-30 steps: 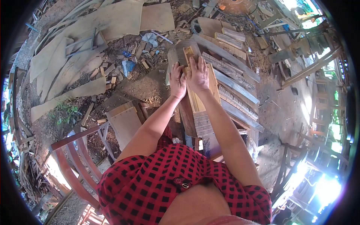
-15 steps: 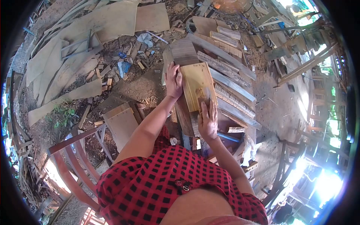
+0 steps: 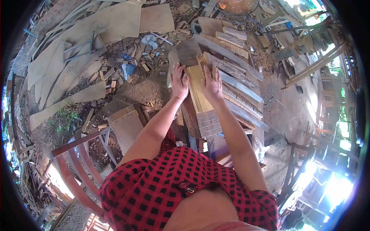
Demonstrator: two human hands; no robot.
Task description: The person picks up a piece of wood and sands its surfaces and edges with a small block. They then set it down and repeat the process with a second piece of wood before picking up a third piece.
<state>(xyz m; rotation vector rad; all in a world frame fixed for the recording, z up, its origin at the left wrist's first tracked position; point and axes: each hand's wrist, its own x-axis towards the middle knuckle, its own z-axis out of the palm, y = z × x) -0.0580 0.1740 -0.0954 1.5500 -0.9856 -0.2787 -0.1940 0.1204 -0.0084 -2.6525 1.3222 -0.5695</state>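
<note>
A light yellow wooden board (image 3: 197,82) with a grooved long edge lies on a workbench of dark planks (image 3: 210,122). My left hand (image 3: 179,82) grips the board's left edge, fingers pointing away from me. On the board's far right part, my right hand (image 3: 211,82) presses down with its fingers stretched forward. A brown piece that looks like sandpaper (image 3: 204,58) shows at those fingertips; the rest of it is hidden under the hand.
Several grey wooden slats (image 3: 241,85) lie slanted to the right of the board. A reddish wooden chair back (image 3: 79,144) stands at lower left, near a pale flat panel (image 3: 127,129). Plywood sheets (image 3: 111,23) and wood scraps (image 3: 146,65) cover the ground beyond.
My right hand has slid away from me along the board, from its near end to its far end, and the brown piece moved with it. My left hand has stayed at the edge.
</note>
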